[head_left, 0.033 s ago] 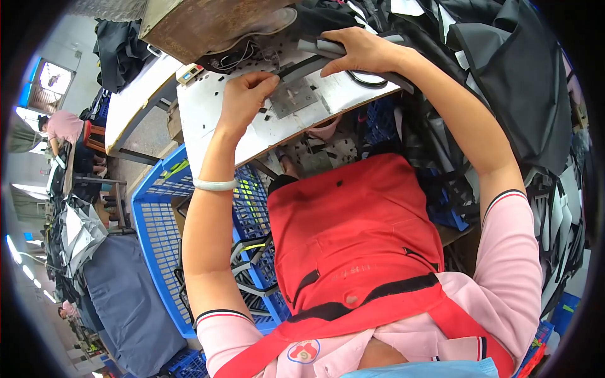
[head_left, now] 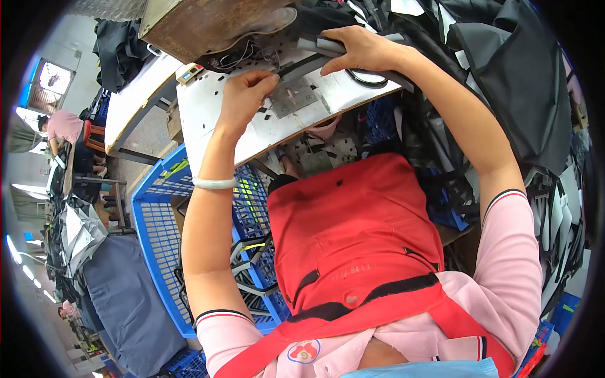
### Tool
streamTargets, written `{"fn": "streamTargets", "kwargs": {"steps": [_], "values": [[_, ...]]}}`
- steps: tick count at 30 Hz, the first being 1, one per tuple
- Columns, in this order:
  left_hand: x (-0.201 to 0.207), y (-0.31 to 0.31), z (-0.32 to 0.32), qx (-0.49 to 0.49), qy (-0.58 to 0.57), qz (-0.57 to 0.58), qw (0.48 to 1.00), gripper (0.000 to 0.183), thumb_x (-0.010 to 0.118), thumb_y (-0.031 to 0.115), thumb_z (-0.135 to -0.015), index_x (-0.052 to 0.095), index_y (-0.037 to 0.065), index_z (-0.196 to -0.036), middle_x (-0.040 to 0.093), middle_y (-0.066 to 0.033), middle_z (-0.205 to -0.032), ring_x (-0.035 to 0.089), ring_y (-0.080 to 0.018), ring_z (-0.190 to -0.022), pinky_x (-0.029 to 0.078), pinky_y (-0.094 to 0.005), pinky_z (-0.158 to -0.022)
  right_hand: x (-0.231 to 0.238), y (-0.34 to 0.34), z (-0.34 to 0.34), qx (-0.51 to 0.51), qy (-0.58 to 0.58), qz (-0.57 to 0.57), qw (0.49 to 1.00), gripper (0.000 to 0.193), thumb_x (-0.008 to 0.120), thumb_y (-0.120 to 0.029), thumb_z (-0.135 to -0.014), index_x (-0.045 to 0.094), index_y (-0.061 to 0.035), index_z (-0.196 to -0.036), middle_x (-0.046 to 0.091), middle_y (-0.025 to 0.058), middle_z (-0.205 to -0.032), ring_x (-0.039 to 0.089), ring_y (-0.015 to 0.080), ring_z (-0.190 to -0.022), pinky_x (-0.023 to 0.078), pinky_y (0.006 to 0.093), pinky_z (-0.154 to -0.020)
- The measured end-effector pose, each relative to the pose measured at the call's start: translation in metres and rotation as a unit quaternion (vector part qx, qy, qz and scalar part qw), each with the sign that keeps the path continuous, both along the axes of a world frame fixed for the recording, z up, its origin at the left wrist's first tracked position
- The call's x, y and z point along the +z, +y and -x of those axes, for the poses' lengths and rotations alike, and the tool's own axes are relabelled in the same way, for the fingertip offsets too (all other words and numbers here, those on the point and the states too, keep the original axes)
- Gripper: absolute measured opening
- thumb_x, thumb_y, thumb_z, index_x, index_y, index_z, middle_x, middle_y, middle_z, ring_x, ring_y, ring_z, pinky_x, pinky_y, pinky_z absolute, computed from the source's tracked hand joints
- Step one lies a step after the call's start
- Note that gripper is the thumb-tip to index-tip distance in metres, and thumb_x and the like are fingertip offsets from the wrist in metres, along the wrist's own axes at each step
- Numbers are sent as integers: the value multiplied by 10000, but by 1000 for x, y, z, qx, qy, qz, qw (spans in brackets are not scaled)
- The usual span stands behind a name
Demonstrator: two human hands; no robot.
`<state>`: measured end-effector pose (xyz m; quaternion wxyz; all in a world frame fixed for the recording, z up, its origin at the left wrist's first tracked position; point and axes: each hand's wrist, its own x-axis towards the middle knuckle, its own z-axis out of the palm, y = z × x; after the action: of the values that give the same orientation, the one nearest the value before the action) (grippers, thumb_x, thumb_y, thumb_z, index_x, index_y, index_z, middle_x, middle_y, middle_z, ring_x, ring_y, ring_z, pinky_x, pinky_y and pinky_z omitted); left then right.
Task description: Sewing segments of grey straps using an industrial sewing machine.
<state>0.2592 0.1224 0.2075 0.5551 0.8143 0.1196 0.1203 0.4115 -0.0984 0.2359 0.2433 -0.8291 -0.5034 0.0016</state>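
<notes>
At the far edge of the view, my left hand [head_left: 244, 101] has thumb and forefinger closed in a pinch on one end of a black strip [head_left: 301, 65]. The strip slants up and right toward my right hand [head_left: 372, 50]. Fingers curled and thumb underneath, that hand grips grey strips [head_left: 322, 45], whose ends stick out on both sides of it. Below the black strip, a flat metal plate [head_left: 295, 99] with a small upright part lies on the white table [head_left: 211, 120]. What my right palm covers is hidden.
A rusty metal housing [head_left: 195, 25] overhangs the table's far side. Small black scraps lie around. A blue basket [head_left: 157, 220] with black and grey pieces stands by my left arm. Black sheets [head_left: 510, 94] are heaped at the right. Another person [head_left: 65, 128] works far left.
</notes>
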Motion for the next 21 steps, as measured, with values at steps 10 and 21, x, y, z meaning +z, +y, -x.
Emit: {"fn": "streamTargets", "kwargs": {"steps": [10,21], "values": [[-7,10,-12,-9,-11,53,999,206,690,176,-859,720,-5,-951,625,2,-736,515,-66,-634,404,-228,-552,8,5,-2,3,26,35,999,878,785,-448,-724,460,99,-1330,587,261,-1227,577,324,-1149,421,330,-1006],[0,21,11,29,-44,-132,990,233,673,176,-846,710,-28,-953,686,-59,-776,593,-105,-698,479,-259,-644,-7,-9,21,21,-106,-14,994,607,769,-324,-733,560,7,-1197,621,207,-1114,636,305,-967,499,358,-875]]}}
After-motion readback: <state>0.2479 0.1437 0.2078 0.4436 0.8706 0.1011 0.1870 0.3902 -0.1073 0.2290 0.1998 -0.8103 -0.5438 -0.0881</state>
